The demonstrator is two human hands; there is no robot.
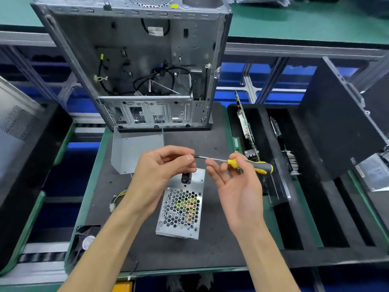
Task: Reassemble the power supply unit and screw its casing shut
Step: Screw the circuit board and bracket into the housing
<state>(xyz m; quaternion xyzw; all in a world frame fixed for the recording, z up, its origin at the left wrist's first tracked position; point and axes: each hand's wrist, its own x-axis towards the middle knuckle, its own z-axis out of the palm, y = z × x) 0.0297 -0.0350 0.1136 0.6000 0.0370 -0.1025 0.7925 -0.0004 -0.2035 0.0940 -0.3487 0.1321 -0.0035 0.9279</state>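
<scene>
Matt grey metal power supply unit (180, 209), glossy yellow-black plastic screwdriver handle (253, 165)

An opened computer case (134, 66) is stood upright at the far edge of the black mat (210, 239), with loose cables seen inside. A small fan (87, 242) is laid at the mat's near left corner. Circuit boards (245, 125) are slotted upright in a black foam tray (315, 218) to the right.

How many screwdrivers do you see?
1. The screwdriver is held in the right hand, its tip at the left hand fingertips. Others may be hidden.
</scene>
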